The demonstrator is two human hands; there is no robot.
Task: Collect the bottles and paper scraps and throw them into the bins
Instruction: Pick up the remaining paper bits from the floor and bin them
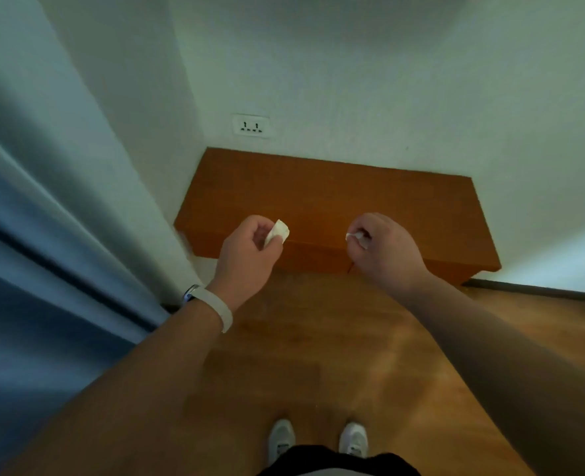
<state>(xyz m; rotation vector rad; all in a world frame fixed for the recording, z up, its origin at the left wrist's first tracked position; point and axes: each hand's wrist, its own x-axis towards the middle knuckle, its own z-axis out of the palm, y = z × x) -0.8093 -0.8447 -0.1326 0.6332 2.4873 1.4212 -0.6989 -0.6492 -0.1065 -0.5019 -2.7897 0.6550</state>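
Wooden floor [318, 355], low wooden bench [335, 201] at wall: top bare. No bins, no bottles visible. Left hand [246, 255]: fingers pinch paper scrap [278, 232]. Right hand [387, 249]: fingers closed on smaller scrap [357, 238]. Step: collection, scraps in hand. Next: locate bins, carry without loosening grip.

Both bare arms reach forward and down, forearms converging slightly; the left hand [249, 247] is curled, thumb and fingers pinched closed on a paper scrap [278, 232]; a pale band circles its wrist; the right hand [385, 247] is a loose fist, knuckles up, fingertips clamped on a smaller white scrap [357, 238]; the hands are apart, level.
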